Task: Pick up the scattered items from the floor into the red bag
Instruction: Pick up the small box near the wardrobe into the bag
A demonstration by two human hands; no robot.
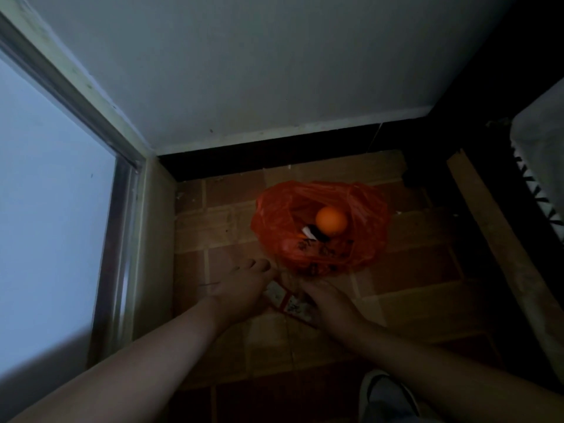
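From the head view, both the left hand [244, 288] and right hand [320, 296] rest on a red-and-white packet [285, 300] lying on the floor [412, 270] just beside the red bag [366, 215], grip unclear, so I would lift it level into the bag's open mouth.

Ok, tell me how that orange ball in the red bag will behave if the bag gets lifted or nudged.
The orange ball is round and smooth, so it will probably roll. The red bag looks like thin, crumpled plastic, likely floppy, so the ball should sink toward the bottom when lifted. The bag's mouth lies open, so a hard nudge might let it escape.
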